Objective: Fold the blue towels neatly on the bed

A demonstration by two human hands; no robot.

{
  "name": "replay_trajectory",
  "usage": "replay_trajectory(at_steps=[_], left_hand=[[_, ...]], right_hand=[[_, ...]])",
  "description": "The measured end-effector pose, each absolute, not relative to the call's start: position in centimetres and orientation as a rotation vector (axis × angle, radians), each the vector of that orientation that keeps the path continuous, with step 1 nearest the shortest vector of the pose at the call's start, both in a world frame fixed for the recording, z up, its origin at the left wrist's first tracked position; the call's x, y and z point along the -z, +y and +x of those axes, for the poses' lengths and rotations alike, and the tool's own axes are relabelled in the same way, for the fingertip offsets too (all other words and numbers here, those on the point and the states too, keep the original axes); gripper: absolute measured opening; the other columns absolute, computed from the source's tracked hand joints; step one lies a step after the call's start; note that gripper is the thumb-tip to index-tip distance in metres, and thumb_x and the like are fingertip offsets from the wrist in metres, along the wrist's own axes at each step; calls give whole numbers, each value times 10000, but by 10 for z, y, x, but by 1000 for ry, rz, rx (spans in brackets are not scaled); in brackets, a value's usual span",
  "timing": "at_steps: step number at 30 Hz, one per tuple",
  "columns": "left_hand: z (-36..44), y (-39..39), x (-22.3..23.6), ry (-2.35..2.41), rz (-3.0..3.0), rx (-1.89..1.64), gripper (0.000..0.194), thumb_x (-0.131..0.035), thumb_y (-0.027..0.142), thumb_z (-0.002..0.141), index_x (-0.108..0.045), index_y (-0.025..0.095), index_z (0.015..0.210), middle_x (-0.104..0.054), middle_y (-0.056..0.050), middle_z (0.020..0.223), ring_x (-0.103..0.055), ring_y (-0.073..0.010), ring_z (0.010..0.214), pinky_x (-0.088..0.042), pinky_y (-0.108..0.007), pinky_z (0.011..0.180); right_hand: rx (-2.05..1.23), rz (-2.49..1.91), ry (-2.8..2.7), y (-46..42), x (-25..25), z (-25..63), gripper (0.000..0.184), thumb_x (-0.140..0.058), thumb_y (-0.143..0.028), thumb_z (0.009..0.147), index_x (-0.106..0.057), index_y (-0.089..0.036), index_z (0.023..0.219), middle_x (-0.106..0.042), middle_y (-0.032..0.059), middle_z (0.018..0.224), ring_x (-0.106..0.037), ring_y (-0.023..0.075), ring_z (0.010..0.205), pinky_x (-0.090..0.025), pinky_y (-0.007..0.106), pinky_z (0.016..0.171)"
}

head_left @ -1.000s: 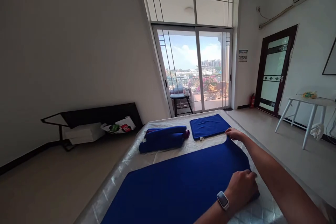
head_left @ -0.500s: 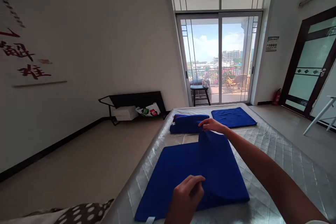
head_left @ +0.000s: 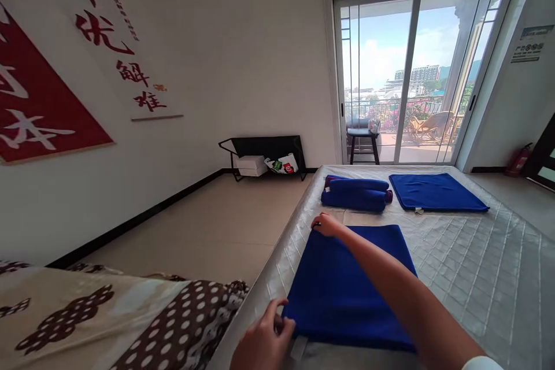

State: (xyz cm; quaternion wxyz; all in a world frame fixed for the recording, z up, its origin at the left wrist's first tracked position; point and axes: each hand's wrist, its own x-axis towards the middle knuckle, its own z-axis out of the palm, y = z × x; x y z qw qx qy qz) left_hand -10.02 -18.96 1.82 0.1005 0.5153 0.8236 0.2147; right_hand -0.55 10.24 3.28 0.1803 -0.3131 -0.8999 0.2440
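Blue fabric lies flat on the silvery quilted mattress (head_left: 468,272): a four-sided blue cloth (head_left: 340,292) spread near the mattress's left edge, directly below the person's arms. The right forearm (head_left: 399,300) comes in from the lower right and slants across the cloth, covering part of it, with a white sleeve (head_left: 481,363) showing at the bottom of the view. At the end of that long reach, the right hand (head_left: 328,224) is turned over the cloth's far left corner, back of the hand upward and fingers pointing left and down; the fingertips are drawn together, pinching the corner.

Nearer the body, the left hand (head_left: 263,340) rises from the lower edge of the view to the near left corner. Its thumb and forefinger are bent around that corner with a small gap between them; whether they actually pinch the fabric cannot be told. Just beside this hand, a pale tag (head_left: 299,348) sticks out from the near edge of the cloth.

Beyond the right hand sits a rolled blue bundle (head_left: 355,195), and to its right a second flat blue piece (head_left: 437,192). Brown-and-cream spotted bedding (head_left: 173,324) lies to the left of the mattress.
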Motion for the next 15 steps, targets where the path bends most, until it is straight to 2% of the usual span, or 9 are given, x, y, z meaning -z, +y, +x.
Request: replay_trajectory(at_steps=[5, 10, 15], left_hand=[[-97, -184, -21, 2458, 1493, -433, 347, -395, 507, 895, -625, 251, 845, -745, -76, 879, -708, -294, 913, -510, -374, 831], [-98, -183, -20, 2445, 1460, -444, 298, -433, 426, 891, -642, 218, 935, -751, -124, 1017, -697, -305, 1005, -508, -403, 909], [-96, -183, -16, 2419, 1532, -485, 260, -428, 375, 890, -640, 224, 906, -743, -107, 998, -700, -286, 979, -517, -405, 911]], right_hand=[[-606, -1048, -2566, 101, -22, -4, 222, -672, -203, 862, -771, -206, 1060, -718, 103, 1141, -628, 286, 1120, -464, 341, 965], [-581, -1058, -2544, 97, -28, -2, 175, -666, -188, 864, -777, -205, 998, -741, 89, 1117, -657, 282, 1090, -484, 317, 927], [-583, -991, -2452, 93, -51, 21, 184, -619, -197, 922, -750, -211, 1050, -767, 56, 1043, -684, 239, 999, -507, 300, 862]])
